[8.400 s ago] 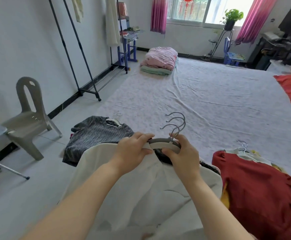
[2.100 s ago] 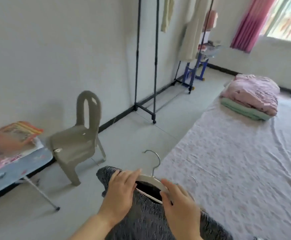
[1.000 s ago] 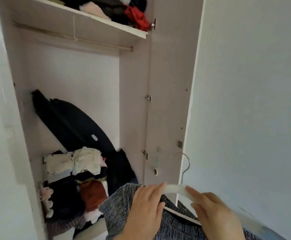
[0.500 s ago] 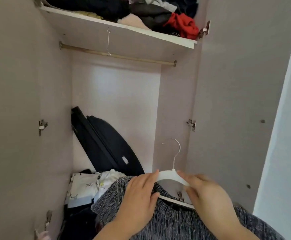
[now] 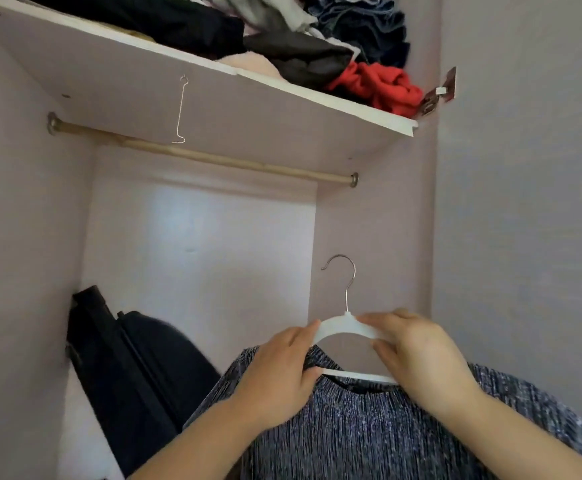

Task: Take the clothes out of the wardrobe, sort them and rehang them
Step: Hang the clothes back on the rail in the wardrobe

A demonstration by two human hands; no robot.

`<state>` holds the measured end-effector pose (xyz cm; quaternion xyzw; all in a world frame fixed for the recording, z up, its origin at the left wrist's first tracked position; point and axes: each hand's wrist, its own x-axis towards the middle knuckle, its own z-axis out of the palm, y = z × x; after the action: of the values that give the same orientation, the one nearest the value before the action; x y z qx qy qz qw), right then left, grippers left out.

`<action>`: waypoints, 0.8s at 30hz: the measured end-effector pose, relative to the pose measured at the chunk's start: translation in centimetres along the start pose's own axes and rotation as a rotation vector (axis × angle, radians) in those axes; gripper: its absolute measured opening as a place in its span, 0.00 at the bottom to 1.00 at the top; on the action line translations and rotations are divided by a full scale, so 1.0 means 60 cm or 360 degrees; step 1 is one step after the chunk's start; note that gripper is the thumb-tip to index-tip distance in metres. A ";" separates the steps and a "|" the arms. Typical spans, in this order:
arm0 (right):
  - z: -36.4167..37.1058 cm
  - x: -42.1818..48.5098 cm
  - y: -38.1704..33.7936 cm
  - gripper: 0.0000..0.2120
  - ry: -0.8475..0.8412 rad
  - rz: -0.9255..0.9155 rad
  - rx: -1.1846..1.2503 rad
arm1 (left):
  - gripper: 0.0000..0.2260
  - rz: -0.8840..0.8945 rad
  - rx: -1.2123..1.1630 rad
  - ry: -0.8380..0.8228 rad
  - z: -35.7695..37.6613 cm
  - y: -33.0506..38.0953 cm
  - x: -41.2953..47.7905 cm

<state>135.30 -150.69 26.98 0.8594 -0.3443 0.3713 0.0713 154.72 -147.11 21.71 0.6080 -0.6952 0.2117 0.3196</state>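
Left hand and right hand each grip the stiff white hanger under the rod; the soft, light top droops (hold near the hook).

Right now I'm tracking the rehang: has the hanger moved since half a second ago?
Yes. The hanger has risen toward the wardrobe rail; its hook sits closer beneath it than before.

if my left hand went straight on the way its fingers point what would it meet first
The left hand points up and right along the hanger, so it would probably meet the right hand first, at the hanger's top, though depth is unclear.
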 end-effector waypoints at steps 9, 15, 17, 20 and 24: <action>0.073 0.305 0.061 0.17 0.0299 0.0038 -0.0129 | 0.29 0.0093 -0.0006 0.0071 0.019 -0.173 0.294; 0.104 0.474 0.113 0.17 0.0422 -0.0042 -0.0188 | 0.28 0.0104 0.0007 0.0165 0.037 -0.247 0.444; 0.110 0.524 0.134 0.17 0.0458 -0.0062 -0.0203 | 0.28 0.0087 0.0028 0.0204 0.043 -0.266 0.490; 0.113 0.593 0.170 0.18 0.0520 -0.0055 -0.0233 | 0.29 0.0083 0.0042 0.0241 0.049 -0.278 0.556; 0.116 0.674 0.209 0.16 0.0593 0.0023 -0.0272 | 0.29 0.0089 0.0103 0.0273 0.057 -0.288 0.626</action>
<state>151.03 -184.53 48.15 0.7642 -0.3615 0.4937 0.2039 168.91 -179.06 44.03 0.5779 -0.6748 0.2942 0.3521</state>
